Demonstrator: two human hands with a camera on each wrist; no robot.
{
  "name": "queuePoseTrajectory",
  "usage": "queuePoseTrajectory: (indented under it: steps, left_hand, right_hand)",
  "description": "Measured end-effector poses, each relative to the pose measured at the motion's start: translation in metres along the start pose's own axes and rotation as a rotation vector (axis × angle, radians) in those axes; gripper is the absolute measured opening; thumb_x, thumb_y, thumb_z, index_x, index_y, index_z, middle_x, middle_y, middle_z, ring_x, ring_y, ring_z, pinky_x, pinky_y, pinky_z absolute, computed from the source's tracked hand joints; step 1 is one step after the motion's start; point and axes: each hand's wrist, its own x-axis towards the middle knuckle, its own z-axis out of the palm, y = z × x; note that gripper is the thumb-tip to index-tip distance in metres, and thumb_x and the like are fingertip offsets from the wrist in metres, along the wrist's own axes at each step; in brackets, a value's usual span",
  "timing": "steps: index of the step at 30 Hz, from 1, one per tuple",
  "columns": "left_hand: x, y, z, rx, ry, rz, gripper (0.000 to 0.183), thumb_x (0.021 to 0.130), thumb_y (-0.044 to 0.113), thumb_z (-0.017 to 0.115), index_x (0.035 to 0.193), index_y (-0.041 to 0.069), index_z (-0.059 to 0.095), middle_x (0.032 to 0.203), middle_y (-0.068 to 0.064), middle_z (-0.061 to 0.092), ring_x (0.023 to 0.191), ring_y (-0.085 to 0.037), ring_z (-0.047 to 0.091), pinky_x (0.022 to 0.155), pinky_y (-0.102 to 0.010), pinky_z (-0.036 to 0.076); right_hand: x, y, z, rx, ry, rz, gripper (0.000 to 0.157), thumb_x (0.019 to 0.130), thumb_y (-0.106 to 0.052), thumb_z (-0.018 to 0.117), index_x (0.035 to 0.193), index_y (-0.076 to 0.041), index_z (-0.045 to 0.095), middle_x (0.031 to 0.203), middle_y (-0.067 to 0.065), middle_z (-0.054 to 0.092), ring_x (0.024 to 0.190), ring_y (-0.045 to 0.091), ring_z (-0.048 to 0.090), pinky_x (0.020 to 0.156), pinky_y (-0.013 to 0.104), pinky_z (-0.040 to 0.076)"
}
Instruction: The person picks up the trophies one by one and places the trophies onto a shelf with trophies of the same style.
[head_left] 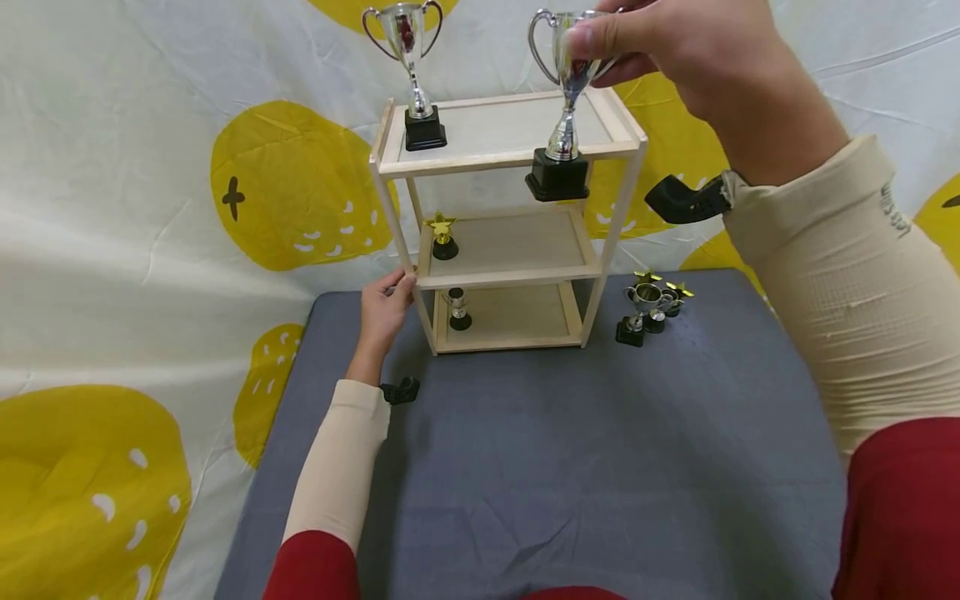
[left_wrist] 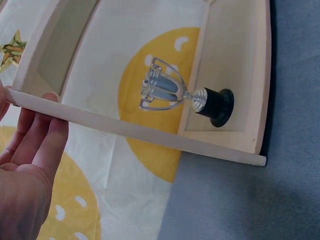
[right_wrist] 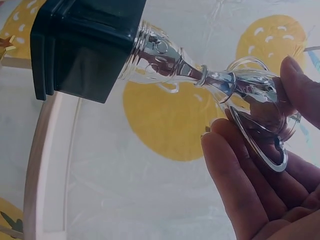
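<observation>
My right hand [head_left: 701,71] grips a silver trophy cup [head_left: 565,137] by its bowl, thumb on one side and fingers around the other. The cup's square black base [right_wrist: 90,47] overlaps the front right of the top tier in the head view. With my left hand [head_left: 384,315] I hold the left front post of a three-tier wooden shelf [head_left: 510,125], near the middle tier. A matching silver trophy [head_left: 422,100] stands at the left of the top tier. Below it, a gold star trophy [head_left: 444,242] occupies the middle tier, and a small silver cup [left_wrist: 170,90] the bottom one.
Right of the shelf, several small trophies [head_left: 636,321], silver cups and gold stars, stand clustered on the grey cloth-covered table [head_left: 562,433]. Behind hangs a white cloth [head_left: 172,83] with yellow shapes. Each wrist wears a black camera mount [head_left: 686,200].
</observation>
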Motion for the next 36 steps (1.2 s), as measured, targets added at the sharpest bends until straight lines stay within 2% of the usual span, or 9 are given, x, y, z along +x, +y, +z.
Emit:
queuePoseTrajectory:
  steps: [5,10,17,22,28,32,36]
  left_hand:
    - [-0.001,0.001,-0.002,-0.017,0.003,-0.013,0.048,0.105,0.026,0.063,0.146,0.002,0.059,0.150,-0.022,0.058,0.135,-0.037,0.061,0.112,-0.043,0.056]
    - [-0.003,0.003,-0.003,-0.025,-0.003,-0.023,0.049,0.105,0.026,0.063,0.147,0.002,0.058,0.152,-0.022,0.056,0.136,-0.037,0.060,0.113,-0.042,0.055]
    - [-0.004,0.002,-0.002,-0.044,-0.004,-0.014,0.046,0.104,0.024,0.064,0.145,0.001,0.060,0.154,-0.020,0.055,0.135,-0.037,0.060,0.113,-0.041,0.055]
    - [-0.004,-0.001,0.000,-0.034,0.002,-0.007,0.044,0.105,0.022,0.064,0.143,0.001,0.062,0.153,-0.020,0.057,0.134,-0.037,0.062,0.111,-0.040,0.056]
    - [-0.004,-0.003,0.002,-0.017,0.002,0.006,0.043,0.105,0.021,0.064,0.143,0.001,0.062,0.153,-0.020,0.056,0.132,-0.037,0.062,0.110,-0.040,0.057]
    - [-0.003,-0.002,0.003,-0.012,0.005,0.015,0.043,0.105,0.021,0.064,0.143,0.001,0.062,0.153,-0.021,0.056,0.131,-0.038,0.063,0.109,-0.041,0.058]
    - [-0.004,-0.005,0.005,-0.018,-0.002,0.015,0.044,0.105,0.023,0.065,0.142,0.000,0.063,0.151,-0.022,0.057,0.131,-0.038,0.063,0.109,-0.041,0.058]
  right_hand:
    - [0.007,-0.003,0.001,-0.053,-0.031,-0.037,0.010,0.095,-0.014,0.076,0.104,-0.009,0.075,0.097,-0.002,0.074,0.085,0.014,0.069,0.079,0.011,0.060]
    - [0.013,-0.005,0.004,-0.097,-0.044,-0.023,0.015,0.097,-0.019,0.075,0.111,-0.013,0.074,0.103,-0.004,0.072,0.092,0.014,0.067,0.081,0.011,0.059]
    - [0.022,-0.004,0.011,-0.105,-0.032,-0.004,0.019,0.099,-0.020,0.072,0.117,-0.016,0.071,0.102,-0.007,0.072,0.090,0.011,0.069,0.079,0.007,0.059]
    - [0.028,-0.003,0.016,-0.083,-0.012,0.045,0.019,0.099,-0.023,0.073,0.117,-0.016,0.070,0.104,-0.006,0.071,0.092,0.012,0.069,0.084,0.013,0.060]
    - [0.033,-0.003,0.022,-0.070,0.004,0.092,0.021,0.099,-0.024,0.073,0.118,-0.017,0.070,0.105,-0.007,0.070,0.095,0.012,0.066,0.096,0.021,0.058]
    - [0.038,-0.001,0.028,-0.079,0.011,0.082,0.017,0.098,-0.024,0.074,0.114,-0.017,0.071,0.102,-0.008,0.070,0.094,0.013,0.063,0.095,0.024,0.056]
    - [0.043,0.003,0.034,-0.077,0.027,0.102,0.010,0.097,-0.024,0.076,0.104,-0.017,0.073,0.097,-0.009,0.070,0.090,0.013,0.062,0.095,0.022,0.057]
